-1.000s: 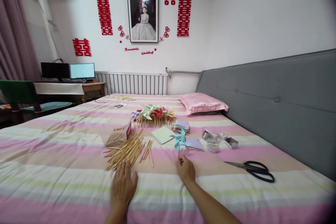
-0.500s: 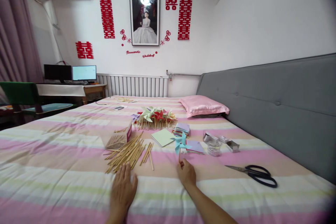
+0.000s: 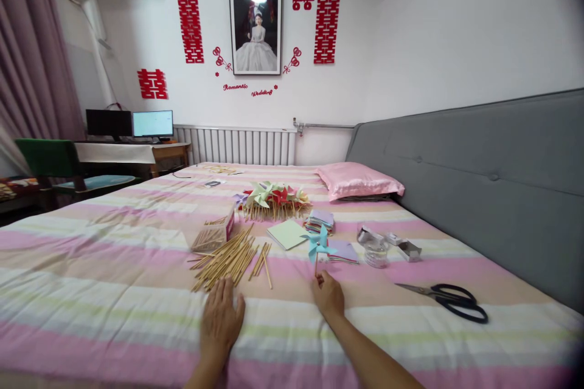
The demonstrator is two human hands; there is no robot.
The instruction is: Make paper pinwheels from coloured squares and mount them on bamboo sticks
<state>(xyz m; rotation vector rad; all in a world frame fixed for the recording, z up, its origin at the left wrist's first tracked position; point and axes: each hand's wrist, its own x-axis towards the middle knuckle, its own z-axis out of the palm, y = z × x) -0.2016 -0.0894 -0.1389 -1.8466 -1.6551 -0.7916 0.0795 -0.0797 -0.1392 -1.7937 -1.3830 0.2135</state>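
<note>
My right hand (image 3: 328,295) pinches the thin stick of a light blue paper pinwheel (image 3: 318,245) and holds it upright over the striped bed cover (image 3: 114,292). My left hand (image 3: 221,320) lies flat, fingers apart, on the cover just in front of a loose pile of wooden sticks (image 3: 230,258). Behind the sticks an open box (image 3: 213,234) holds more sticks. A heap of finished pinwheels (image 3: 274,197) in several colours lies farther back.
A pale green paper sheet (image 3: 287,234), stacked coloured papers (image 3: 322,219) and a purple sheet (image 3: 344,250) lie beyond my right hand. To the right are a small clear container (image 3: 376,253), black scissors (image 3: 449,299), a pink pillow (image 3: 360,180) and the grey headboard (image 3: 479,176).
The view shifted slightly, so everything sits a little further right in frame. My hands keep the same poses and the pinwheel stays upright in my right hand.
</note>
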